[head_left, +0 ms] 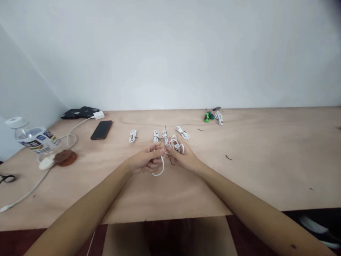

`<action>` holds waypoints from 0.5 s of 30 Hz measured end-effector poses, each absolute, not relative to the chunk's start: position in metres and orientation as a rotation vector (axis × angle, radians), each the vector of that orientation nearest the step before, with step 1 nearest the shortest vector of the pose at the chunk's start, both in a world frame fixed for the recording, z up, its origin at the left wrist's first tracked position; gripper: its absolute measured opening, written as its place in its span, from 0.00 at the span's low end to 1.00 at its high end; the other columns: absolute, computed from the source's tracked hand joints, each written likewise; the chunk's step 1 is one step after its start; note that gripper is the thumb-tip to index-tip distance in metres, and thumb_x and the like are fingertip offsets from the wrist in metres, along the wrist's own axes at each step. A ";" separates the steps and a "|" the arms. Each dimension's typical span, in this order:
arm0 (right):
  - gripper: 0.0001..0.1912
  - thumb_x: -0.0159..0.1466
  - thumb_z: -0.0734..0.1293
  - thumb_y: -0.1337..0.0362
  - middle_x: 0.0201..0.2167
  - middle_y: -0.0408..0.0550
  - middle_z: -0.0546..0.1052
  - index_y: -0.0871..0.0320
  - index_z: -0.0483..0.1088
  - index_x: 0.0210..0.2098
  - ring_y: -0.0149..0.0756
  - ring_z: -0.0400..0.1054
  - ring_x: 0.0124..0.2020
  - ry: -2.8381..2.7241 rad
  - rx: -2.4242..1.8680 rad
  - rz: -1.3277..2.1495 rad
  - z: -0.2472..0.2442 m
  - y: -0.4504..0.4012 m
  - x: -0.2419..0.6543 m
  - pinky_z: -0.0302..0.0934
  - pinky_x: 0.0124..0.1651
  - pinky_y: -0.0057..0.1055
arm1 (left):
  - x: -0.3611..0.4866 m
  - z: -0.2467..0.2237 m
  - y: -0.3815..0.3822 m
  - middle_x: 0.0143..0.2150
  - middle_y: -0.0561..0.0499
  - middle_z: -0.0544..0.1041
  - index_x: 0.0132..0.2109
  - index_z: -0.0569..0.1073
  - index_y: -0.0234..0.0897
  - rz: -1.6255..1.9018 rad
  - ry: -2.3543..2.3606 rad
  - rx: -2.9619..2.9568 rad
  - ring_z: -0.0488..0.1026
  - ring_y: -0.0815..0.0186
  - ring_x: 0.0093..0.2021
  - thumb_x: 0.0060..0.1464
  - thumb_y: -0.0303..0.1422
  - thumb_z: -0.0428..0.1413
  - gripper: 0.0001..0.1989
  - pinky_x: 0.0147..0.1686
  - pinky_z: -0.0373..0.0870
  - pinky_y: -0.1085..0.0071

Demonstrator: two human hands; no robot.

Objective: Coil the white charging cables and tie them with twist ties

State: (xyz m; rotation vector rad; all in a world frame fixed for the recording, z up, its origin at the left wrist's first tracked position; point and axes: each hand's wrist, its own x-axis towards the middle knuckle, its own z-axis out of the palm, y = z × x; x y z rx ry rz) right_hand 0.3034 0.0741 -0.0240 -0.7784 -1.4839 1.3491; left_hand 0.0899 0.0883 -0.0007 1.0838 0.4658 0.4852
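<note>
While the left grip pinches a loose stretch of white cable, right of the phone, the right grip is closed round its loops; relax that one and they might spring apart.

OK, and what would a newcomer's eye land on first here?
Probably the left hand and right hand at the centre, both holding a looped white cable. Just beyond them lie four white cable bundles, and a bright green object stands out farther back to the right. A clear labelled bottle is at the left.
</note>
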 end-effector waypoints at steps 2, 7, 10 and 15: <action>0.23 0.66 0.72 0.43 0.24 0.35 0.63 0.53 0.69 0.48 0.28 0.54 0.21 -1.483 -0.796 1.348 -0.027 0.076 0.303 0.50 0.23 0.25 | 0.094 -0.004 0.090 0.26 0.62 0.55 0.41 0.66 0.40 0.574 0.499 1.066 0.45 0.79 0.18 0.65 0.43 0.62 0.15 0.17 0.44 0.83; 0.23 0.66 0.73 0.43 0.21 0.34 0.55 0.53 0.63 0.32 0.27 0.46 0.20 -1.233 -0.797 1.518 -0.030 0.082 0.305 0.43 0.21 0.26 | 0.103 -0.010 0.097 0.29 0.57 0.62 0.47 0.74 0.37 0.735 0.512 0.918 0.56 0.76 0.22 0.61 0.36 0.64 0.11 0.22 0.55 0.80; 0.28 0.63 0.73 0.38 0.22 0.34 0.55 0.52 0.58 0.30 0.28 0.47 0.20 -1.057 -0.733 1.660 -0.026 0.084 0.307 0.47 0.21 0.26 | 0.106 -0.015 0.102 0.31 0.54 0.68 0.51 0.78 0.35 0.883 0.505 0.951 0.66 0.71 0.28 0.58 0.31 0.63 0.14 0.30 0.67 0.75; 0.29 0.60 0.76 0.40 0.23 0.35 0.58 0.53 0.59 0.30 0.28 0.51 0.22 -1.227 -0.779 1.469 -0.021 0.084 0.307 0.51 0.24 0.27 | 0.105 -0.029 0.107 0.53 0.41 0.81 0.59 0.78 0.37 1.069 0.628 1.361 0.78 0.56 0.53 0.67 0.41 0.60 0.19 0.57 0.73 0.57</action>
